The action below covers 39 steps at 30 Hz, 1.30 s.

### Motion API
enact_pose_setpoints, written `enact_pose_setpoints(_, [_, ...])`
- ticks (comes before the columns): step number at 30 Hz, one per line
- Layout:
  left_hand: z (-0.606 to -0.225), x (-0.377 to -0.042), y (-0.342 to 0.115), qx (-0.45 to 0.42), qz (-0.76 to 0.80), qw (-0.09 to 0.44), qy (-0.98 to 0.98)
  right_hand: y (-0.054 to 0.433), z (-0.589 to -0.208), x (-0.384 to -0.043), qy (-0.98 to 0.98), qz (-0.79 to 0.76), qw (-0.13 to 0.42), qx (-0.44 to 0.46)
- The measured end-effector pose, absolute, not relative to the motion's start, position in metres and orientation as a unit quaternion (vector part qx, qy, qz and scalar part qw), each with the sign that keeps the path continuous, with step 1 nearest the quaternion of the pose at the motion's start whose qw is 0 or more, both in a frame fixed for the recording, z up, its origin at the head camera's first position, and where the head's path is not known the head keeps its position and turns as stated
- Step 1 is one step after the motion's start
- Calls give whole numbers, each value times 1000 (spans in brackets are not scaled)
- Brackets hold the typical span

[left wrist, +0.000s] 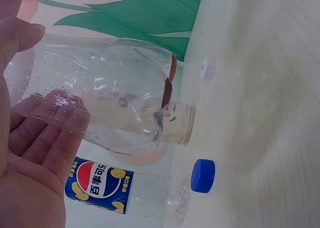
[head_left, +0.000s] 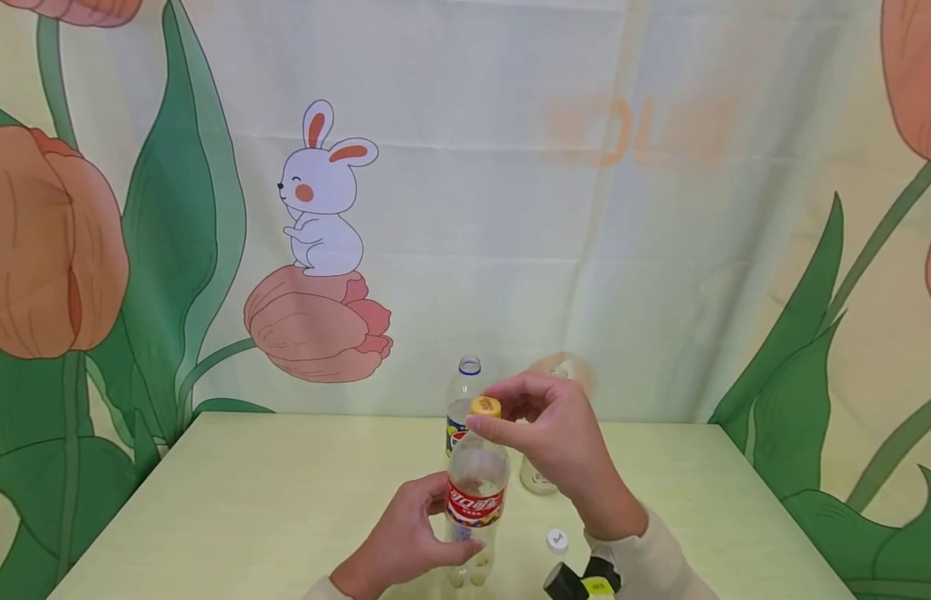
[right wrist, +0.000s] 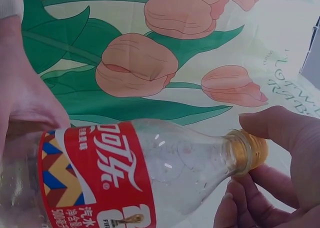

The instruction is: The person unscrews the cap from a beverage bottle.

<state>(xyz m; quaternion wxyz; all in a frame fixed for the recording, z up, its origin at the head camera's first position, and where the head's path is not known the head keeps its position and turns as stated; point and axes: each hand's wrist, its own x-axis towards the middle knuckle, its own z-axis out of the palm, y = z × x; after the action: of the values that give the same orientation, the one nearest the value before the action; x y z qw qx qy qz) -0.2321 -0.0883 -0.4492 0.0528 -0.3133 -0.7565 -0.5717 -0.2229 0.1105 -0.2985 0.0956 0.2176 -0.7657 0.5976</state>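
A clear plastic bottle with a red label (head_left: 474, 505) is held upright over the table in the head view. My left hand (head_left: 408, 533) grips its lower body, fingers behind and thumb in front. My right hand (head_left: 558, 433) pinches the yellow cap (head_left: 486, 406) at the neck between thumb and fingers. The right wrist view shows the yellow cap (right wrist: 257, 150) on the bottle's mouth, with the thumb above and fingertips below. Drops cling inside the bottle's clear lower body (left wrist: 95, 88) in the left wrist view.
Behind stands an uncapped bottle with a blue label (head_left: 459, 417); its blue cap (left wrist: 203, 176) lies on the table. Another clear bottle (head_left: 538, 479) is partly hidden by my right hand. A white cap (head_left: 558, 540) lies near the right forearm, beside a black-and-yellow object (head_left: 585, 583).
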Motion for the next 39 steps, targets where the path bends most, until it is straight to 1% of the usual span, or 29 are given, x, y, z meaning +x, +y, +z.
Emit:
enact_pose_setpoints(6, [-449,-232,-91,-321,-568,61,-755,111,-298,-223,-741,621,61,249])
enact_pose_setpoints(11, [-447,-232,-93,-315,-566,57,-760,112,-298,-223,-732,628,47,259])
enact_pose_setpoints(16, [-447,-234,-98,-305,-562,56,-767,112,-296,-225,-716,645,49,261])
enact_pose_setpoints(24, [-445,-243,-115,-300,-543,102,-778,114,-301,-230,-705,654,62,267])
enact_pose_setpoints(29, [-440,-252,-130,-268,-542,99,-791,109,-317,-235,-711,628,67,308])
enact_pose_setpoints(33, [-438,-261,-141,-244,-539,98,-800,100,-336,-242,-710,617,56,336])
enact_pose_setpoints(39, [-439,-278,-156,-202,-527,86,-821,86,-365,-252,-728,602,20,328])
